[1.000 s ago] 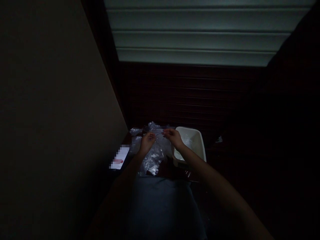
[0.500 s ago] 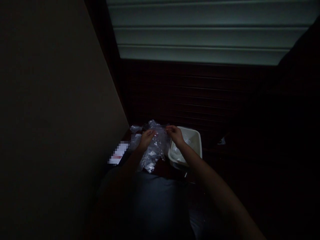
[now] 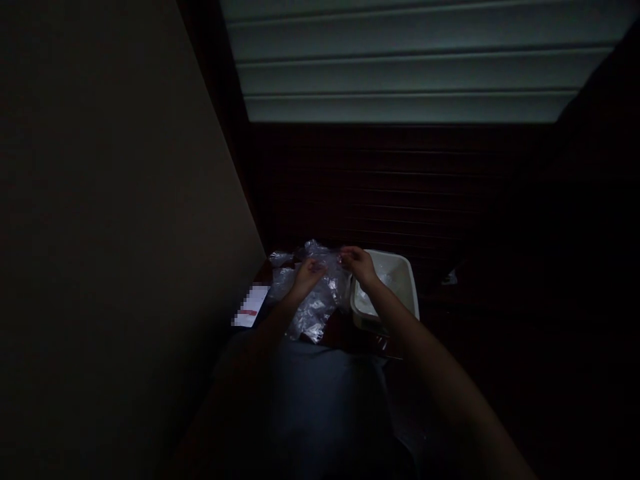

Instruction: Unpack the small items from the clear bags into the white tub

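In dim light, my left hand (image 3: 309, 276) is closed in a pinch on thin clear plastic that looks like a bag. My right hand (image 3: 359, 264) pinches the same plastic a little to the right, beside the rim of a pale basin (image 3: 411, 280). Crumpled clear plastic bags (image 3: 314, 315) lie under and in front of my left hand. More clear plastic (image 3: 369, 297) rests inside the basin, partly covered by my right forearm. My fingertips are too dark to make out in detail.
A white paper or packet with a red mark (image 3: 253, 307) lies at the left. Dark slatted panels (image 3: 390, 180) rise behind, with pale slats (image 3: 400, 80) above. A plain wall (image 3: 125, 200) stands on the left. A small pale scrap (image 3: 450, 277) is right of the basin.
The whole view has shifted, so everything sits slightly farther right. My hands stay on the plastic, with the gap between them nearly the same.
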`<state>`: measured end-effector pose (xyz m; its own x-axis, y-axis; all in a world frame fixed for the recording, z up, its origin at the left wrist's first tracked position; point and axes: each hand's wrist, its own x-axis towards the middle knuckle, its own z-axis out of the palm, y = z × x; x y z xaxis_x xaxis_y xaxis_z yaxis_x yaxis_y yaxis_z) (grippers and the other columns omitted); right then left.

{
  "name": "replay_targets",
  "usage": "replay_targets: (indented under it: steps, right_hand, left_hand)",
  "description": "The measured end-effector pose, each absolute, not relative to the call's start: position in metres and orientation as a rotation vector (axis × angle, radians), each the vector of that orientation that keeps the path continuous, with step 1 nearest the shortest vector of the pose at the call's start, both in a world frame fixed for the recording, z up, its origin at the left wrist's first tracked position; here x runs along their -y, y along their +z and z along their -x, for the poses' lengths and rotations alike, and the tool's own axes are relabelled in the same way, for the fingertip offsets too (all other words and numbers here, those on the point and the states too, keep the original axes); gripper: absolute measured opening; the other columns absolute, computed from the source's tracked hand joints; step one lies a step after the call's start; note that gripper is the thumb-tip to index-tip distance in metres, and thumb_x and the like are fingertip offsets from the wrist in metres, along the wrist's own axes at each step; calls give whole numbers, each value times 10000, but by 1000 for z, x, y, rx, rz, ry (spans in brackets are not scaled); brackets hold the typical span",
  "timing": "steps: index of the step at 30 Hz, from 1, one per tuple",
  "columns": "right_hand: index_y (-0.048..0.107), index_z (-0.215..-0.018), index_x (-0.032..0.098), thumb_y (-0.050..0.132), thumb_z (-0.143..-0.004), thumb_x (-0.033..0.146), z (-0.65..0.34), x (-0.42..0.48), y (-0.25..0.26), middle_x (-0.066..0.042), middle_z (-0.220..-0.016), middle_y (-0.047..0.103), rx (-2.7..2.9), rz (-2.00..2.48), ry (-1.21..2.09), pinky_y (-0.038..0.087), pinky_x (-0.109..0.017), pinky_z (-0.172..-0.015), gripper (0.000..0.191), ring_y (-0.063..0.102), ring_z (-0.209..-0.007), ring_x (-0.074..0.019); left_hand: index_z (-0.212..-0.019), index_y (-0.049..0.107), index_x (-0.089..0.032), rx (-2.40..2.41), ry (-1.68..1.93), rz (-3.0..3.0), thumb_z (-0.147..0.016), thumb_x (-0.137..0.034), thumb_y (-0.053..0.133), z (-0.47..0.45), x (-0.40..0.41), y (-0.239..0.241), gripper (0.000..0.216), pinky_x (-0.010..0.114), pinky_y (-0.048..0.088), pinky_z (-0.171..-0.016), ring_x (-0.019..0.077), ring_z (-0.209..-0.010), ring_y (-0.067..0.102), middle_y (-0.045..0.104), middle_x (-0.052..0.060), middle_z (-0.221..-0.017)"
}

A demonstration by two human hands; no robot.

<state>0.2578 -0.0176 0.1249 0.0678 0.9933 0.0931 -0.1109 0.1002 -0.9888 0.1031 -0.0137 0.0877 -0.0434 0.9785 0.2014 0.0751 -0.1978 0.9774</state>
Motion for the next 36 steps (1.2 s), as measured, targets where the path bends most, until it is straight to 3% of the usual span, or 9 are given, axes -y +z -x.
replay_targets:
  steps: [3, 8, 12, 15, 17, 22, 26, 30, 36]
  right_hand:
    - [550, -785, 175, 587, -604, 287, -253, 22, 130, 0, -691, 602, 1141, 1101, 1127, 436, -245, -541, 216, 559, -569, -99]
    - [556, -799, 172, 600, -603, 303, -248, 24, 130, -14, -725, 604, 1175, 1130, 1025, 457, -278, -618, 240, 568, -628, -117]
    - [524, -947, 182, 676, -527, 300, -240, 27, 125, -57, -944, 588, 1215, 1169, 962, 464, -290, -693, 462, 567, -799, -149]
    - [452, -1068, 190, 706, -485, 270, -235, 31, 120, -71, -999, 569, 1204, 1226, 999, 473, -286, -654, 640, 573, -762, -144]
    - [472, -1040, 175, 690, -510, 270, -234, 32, 118, -59, -918, 591, 1209, 1261, 1027, 472, -281, -629, 581, 574, -690, -130]
    - [561, -703, 137, 624, -581, 294, -236, 31, 113, -16, -665, 589, 1217, 1201, 1113, 468, -272, -599, 208, 551, -562, -103]
    - [560, -686, 141, 619, -577, 281, -241, 29, 109, 1, -620, 577, 1202, 1155, 1133, 453, -251, -565, 187, 536, -531, -91]
    - [542, -672, 139, 604, -586, 265, -243, 26, 104, 3, -605, 569, 1170, 1170, 1137, 427, -224, -521, 165, 537, -513, -85]
    - [537, -724, 152, 581, -616, 270, -241, 21, 96, 3, -623, 579, 1160, 1204, 1173, 428, -215, -518, 166, 553, -530, -85]
  left_hand:
    - [-619, 473, -166, -1249, 1321, -1426, -570, -232, 614, -93, 8, 88, 164, 218, 390, -567, 99, -578, 498, 495, -36, -593]
    - [-663, 433, -185, -1129, 1220, -1248, -620, -241, 550, -82, 7, 94, 137, 197, 347, -466, 80, -487, 464, 462, -52, -561]
    - [-695, 400, -192, -1033, 1246, -1159, -633, -262, 554, -79, 9, 95, 181, 199, 384, -504, 84, -545, 514, 495, -43, -643]
    - [-708, 387, -197, -1020, 1270, -1115, -629, -285, 565, -73, 8, 100, 214, 193, 393, -524, 91, -590, 541, 494, -44, -654]
    - [-707, 382, -197, -991, 1279, -1102, -626, -307, 571, -69, 8, 104, 233, 200, 399, -544, 99, -611, 551, 490, -46, -652]
    - [-773, 429, -193, -1053, 1316, -1234, -589, -317, 630, -67, 8, 103, 299, 215, 404, -603, 105, -666, 537, 518, -30, -729]
    - [-848, 444, -190, -1073, 1290, -1322, -536, -227, 666, -70, 9, 86, 385, 216, 409, -636, 116, -735, 534, 530, -7, -808]
    - [-838, 451, -182, -1099, 1227, -1307, -499, -148, 651, -67, 9, 69, 395, 204, 401, -555, 118, -674, 533, 514, -18, -744]
    - [-760, 520, -154, -1172, 1230, -1250, -541, -176, 613, -63, 6, 61, 239, 213, 403, -543, 113, -612, 527, 545, -2, -684]
